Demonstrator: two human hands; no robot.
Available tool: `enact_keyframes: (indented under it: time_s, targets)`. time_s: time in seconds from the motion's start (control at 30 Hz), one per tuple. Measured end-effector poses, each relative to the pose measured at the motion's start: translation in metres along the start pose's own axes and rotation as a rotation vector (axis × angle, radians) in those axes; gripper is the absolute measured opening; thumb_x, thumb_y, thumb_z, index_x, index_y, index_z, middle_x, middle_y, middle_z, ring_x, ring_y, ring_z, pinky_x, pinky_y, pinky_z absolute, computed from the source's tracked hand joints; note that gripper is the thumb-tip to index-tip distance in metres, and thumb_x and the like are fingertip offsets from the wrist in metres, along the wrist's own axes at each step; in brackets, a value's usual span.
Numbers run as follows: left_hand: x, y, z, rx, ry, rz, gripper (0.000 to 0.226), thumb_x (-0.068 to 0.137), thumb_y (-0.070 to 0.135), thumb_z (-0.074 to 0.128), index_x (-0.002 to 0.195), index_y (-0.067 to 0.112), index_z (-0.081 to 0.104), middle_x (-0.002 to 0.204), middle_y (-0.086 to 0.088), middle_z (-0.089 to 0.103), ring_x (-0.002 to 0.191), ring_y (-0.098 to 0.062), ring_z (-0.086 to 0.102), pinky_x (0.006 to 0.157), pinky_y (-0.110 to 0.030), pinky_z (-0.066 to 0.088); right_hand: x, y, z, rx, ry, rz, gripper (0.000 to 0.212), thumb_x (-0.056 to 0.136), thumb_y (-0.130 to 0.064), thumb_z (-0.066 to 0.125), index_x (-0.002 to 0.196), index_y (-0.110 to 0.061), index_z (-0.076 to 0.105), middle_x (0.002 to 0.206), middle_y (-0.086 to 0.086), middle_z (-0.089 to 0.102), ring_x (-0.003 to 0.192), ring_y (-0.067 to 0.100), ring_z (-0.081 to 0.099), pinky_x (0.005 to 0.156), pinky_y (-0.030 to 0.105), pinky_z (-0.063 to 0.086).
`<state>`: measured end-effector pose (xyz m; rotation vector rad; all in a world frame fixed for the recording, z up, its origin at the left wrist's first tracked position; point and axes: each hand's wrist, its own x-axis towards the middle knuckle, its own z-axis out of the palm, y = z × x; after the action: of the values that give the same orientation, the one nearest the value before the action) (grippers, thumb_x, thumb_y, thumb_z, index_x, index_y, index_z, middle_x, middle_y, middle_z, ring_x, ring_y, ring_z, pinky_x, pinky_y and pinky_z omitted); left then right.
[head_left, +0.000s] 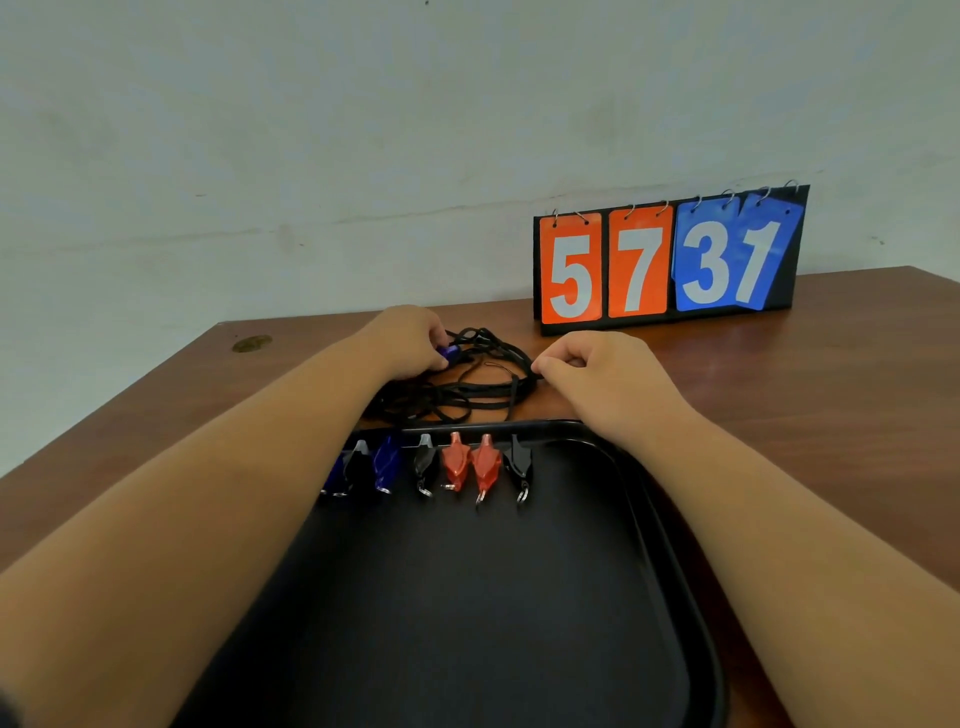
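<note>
A tangle of black lanyard cords (467, 392) lies on the wooden table just beyond a black tray (644, 499). My left hand (410, 338) grips a small blue whistle (450, 353) at the cords' far left. My right hand (597, 364) pinches a black cord at the tangle's right end. Along the tray's far edge lie several whistles in a row: blue (387, 462), black (425, 462), two red (470, 462) and another black (518, 460). My left forearm hides part of the leftmost ones.
A flip scoreboard (670, 260) reading 5 7 3 1 stands at the back right of the brown table (831, 374), against a pale wall. A small stain (252, 343) marks the table's far left corner.
</note>
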<state>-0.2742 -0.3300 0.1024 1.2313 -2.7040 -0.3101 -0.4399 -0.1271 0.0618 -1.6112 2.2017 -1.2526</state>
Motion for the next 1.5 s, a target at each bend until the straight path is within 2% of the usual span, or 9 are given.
enact_keyframes:
  time_s: [0.1,0.33,0.47,0.63,0.7,0.93,1.2,1.33,1.5]
  targets:
    - [0.001,-0.002,0.001,-0.012,0.022,-0.019,0.032,0.095,0.020,0.081,0.126,0.020,0.073,0.133,-0.002,0.069,0.118,-0.022,0.064,0.104,-0.039,0.051,0.000,-0.001,0.000,0.001,0.001,-0.006,0.017,0.106,-0.036,0.063,0.109,-0.034,0.079,0.105,-0.019,0.073,0.100,0.000,0.064,0.078,0.012,0.043]
    - [-0.017,-0.003,-0.011,-0.160,0.082,0.023,0.032,0.086,0.024,0.089,0.112,0.026,0.071,0.109,0.007,0.072,0.103,-0.013,0.068,0.085,-0.028,0.050,-0.001,-0.005,-0.003,0.034,0.002,0.001,0.019,0.107,-0.035,0.062,0.113,-0.032,0.079,0.110,-0.018,0.073,0.102,-0.003,0.062,0.079,0.010,0.040]
    - [-0.040,0.010,-0.021,-0.270,0.097,0.076,0.032,0.086,0.035,0.089,0.113,0.030,0.072,0.104,0.012,0.075,0.096,-0.004,0.068,0.084,-0.025,0.051,-0.002,-0.008,-0.005,0.117,0.012,0.014,0.018,0.107,-0.035,0.062,0.115,-0.035,0.078,0.105,-0.018,0.075,0.107,0.000,0.064,0.082,0.012,0.040]
    - [-0.074,0.037,-0.030,-0.389,0.015,0.131,0.035,0.085,0.043,0.088,0.114,0.030,0.074,0.101,0.011,0.078,0.095,-0.005,0.072,0.088,-0.028,0.055,-0.007,-0.016,-0.006,0.268,0.001,0.059,0.014,0.108,-0.040,0.061,0.110,-0.040,0.075,0.095,-0.019,0.080,0.102,0.002,0.071,0.103,0.036,0.054]
    - [-0.083,0.045,-0.029,-0.403,-0.011,0.138,0.034,0.084,0.045,0.089,0.112,0.032,0.074,0.098,0.011,0.080,0.092,-0.006,0.074,0.086,-0.029,0.059,-0.009,-0.019,-0.007,0.325,-0.007,0.072,0.013,0.108,-0.044,0.061,0.108,-0.041,0.074,0.094,-0.020,0.081,0.097,0.003,0.074,0.104,0.041,0.056]
    - [-0.105,0.063,-0.018,-0.436,-0.031,0.132,0.035,0.085,0.044,0.089,0.111,0.028,0.073,0.097,0.008,0.081,0.087,-0.010,0.078,0.085,-0.034,0.066,-0.023,-0.025,-0.014,0.340,-0.058,0.085,0.014,0.101,-0.048,0.071,0.102,-0.038,0.080,0.089,-0.022,0.080,0.086,-0.006,0.073,0.079,0.024,0.054]
    - [-0.124,0.059,-0.017,-0.387,-0.006,0.179,0.018,0.098,0.047,0.074,0.107,0.031,0.072,0.091,0.008,0.081,0.086,-0.008,0.077,0.082,-0.025,0.060,-0.034,-0.027,-0.024,0.310,-0.086,0.124,0.007,0.099,-0.036,0.074,0.103,-0.035,0.080,0.099,-0.013,0.079,0.098,0.010,0.075,0.094,0.036,0.060]
    - [-0.137,0.046,-0.018,-0.342,-0.042,0.251,0.011,0.102,0.034,0.072,0.111,0.037,0.076,0.100,0.018,0.075,0.093,0.003,0.070,0.082,-0.018,0.048,-0.038,-0.026,-0.029,0.161,-0.186,0.110,0.005,0.100,-0.031,0.073,0.101,-0.033,0.078,0.105,-0.013,0.076,0.103,0.007,0.070,0.086,0.028,0.054]
    - [-0.145,0.043,-0.006,-0.216,-0.153,0.392,0.028,0.105,0.022,0.067,0.118,0.044,0.079,0.116,0.021,0.074,0.111,0.005,0.065,0.106,-0.023,0.046,-0.039,-0.023,-0.032,0.061,-0.271,0.069,0.005,0.098,-0.034,0.076,0.097,-0.033,0.080,0.102,-0.016,0.075,0.101,0.004,0.068,0.084,0.025,0.049]
